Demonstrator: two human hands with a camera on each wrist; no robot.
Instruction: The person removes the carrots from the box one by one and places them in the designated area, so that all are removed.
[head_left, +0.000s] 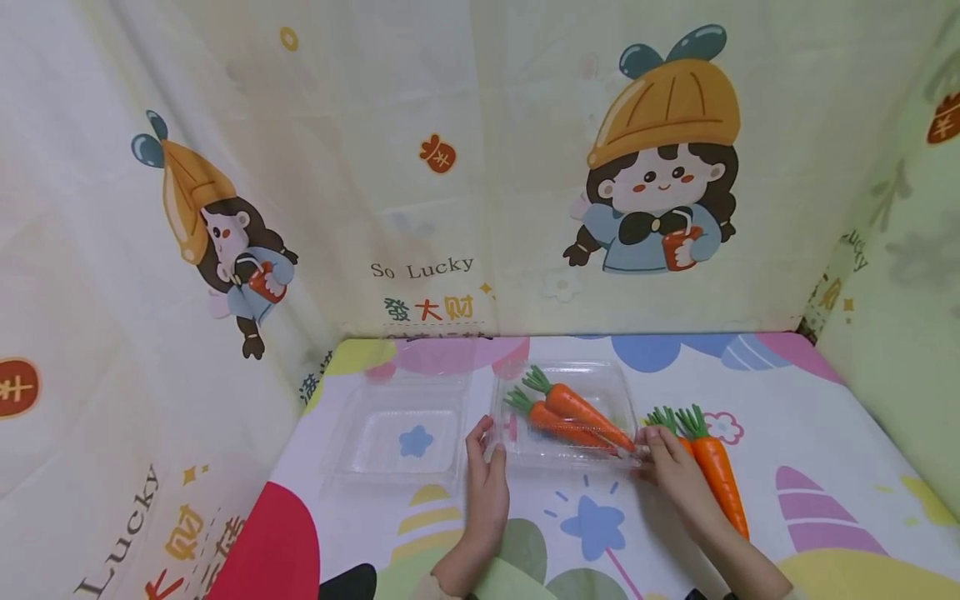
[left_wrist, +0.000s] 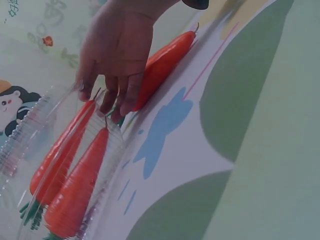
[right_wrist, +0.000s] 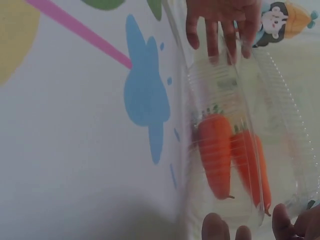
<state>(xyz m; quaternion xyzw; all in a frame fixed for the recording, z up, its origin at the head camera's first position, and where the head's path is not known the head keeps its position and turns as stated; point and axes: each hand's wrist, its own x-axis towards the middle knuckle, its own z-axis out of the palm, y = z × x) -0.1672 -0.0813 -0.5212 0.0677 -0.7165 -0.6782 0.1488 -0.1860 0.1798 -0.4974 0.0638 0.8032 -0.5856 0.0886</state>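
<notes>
Head view: from above the table's point(head_left: 795, 408) near side, facing forward and down; farthest off, taking in far edge, both far corners, curtain point(head_left: 525, 208) beyond. Left wrist view: close, rolled sideways, aimed past the box point(head_left: 562, 459) at the right hand point(left_wrist: 117, 45). Right wrist view: close, rolled, facing the left hand point(right_wrist: 225, 15). All three share box and blue star point(head_left: 595, 527).

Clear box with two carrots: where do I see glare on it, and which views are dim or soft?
Head view: small glints on the clear box; left wrist: dim, pale streaks across the carrots; right wrist: carrots slightly soft, blurred shadow on the table.
</notes>
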